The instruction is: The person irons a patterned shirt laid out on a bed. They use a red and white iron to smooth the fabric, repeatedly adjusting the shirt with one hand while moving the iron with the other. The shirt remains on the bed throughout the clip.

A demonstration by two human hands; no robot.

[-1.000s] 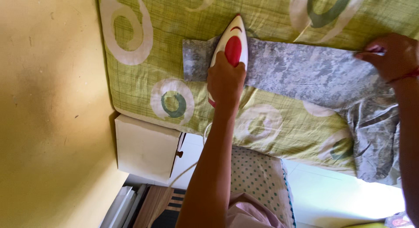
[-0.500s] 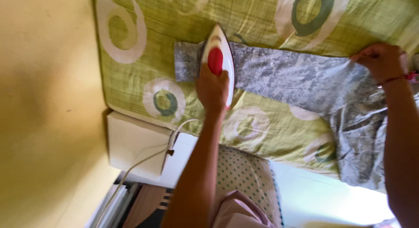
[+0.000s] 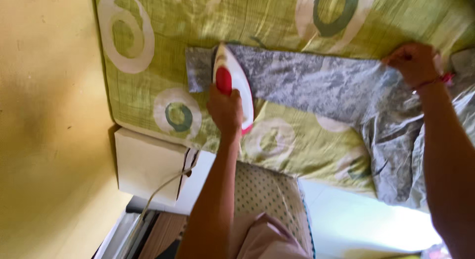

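Fingers of the left hand (image 3: 225, 108) wrap tight round the handle of an iron (image 3: 231, 88), white with a red patch on top. The iron lies flat under that grip, its pointed nose away from the wrist, and its sole rests on the left end of a grey mottled sleeve (image 3: 307, 83). Just beyond the nose and to the hand's left, a short stub of the sleeve's cuff end shows. From the heel of the iron a white cord (image 3: 158, 189) trails back along the forearm and down past a white box (image 3: 146, 162) below the hand.

Fingers of the right hand (image 3: 413, 63) are curled and pinched on the far right end of the sleeve, pressing the cloth down; a red band sits at that wrist. Between the two hands the sleeve runs in a flat strip. Below the right wrist the rest of the grey garment (image 3: 396, 160) hangs crumpled over the edge.

Under everything lies a green cover (image 3: 277, 16) with white and teal rings. To the left of the left hand stands a yellow wall (image 3: 49, 115).
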